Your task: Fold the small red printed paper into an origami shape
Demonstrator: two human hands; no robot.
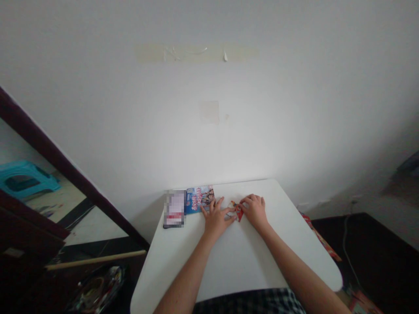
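White is the desk (235,257), a rounded-cornered top pushed against a pale wall (209,131), and both bare hands work near its far edge. Between them lies a small folded piece of red and white printed paper (236,210), flat on the desk a little in from the far edge and roughly midway along it. The left hand (216,218) lies palm down with its fingers (218,203) spread apart, the forefinger stretched toward the paper and pressing on its near left side. The right hand (254,210) rests on the paper's right side with its fingers (249,199) curled together, the tips pinching or pressing the paper's upper edge; which of the two cannot be told at this size. Toward the far left corner of the desk lies a blue printed leaflet (199,199), just beside the left hand's fingertips, and touching its left side is a dark-edged flat thing (174,209) whose face is blurred out. Off the desk's right edge a red and yellow strip (319,237) shows lower down. A checked garment (248,302) shows at the near edge. Far left stands a turquoise plastic stool (24,179) beyond a dark frame (65,168).
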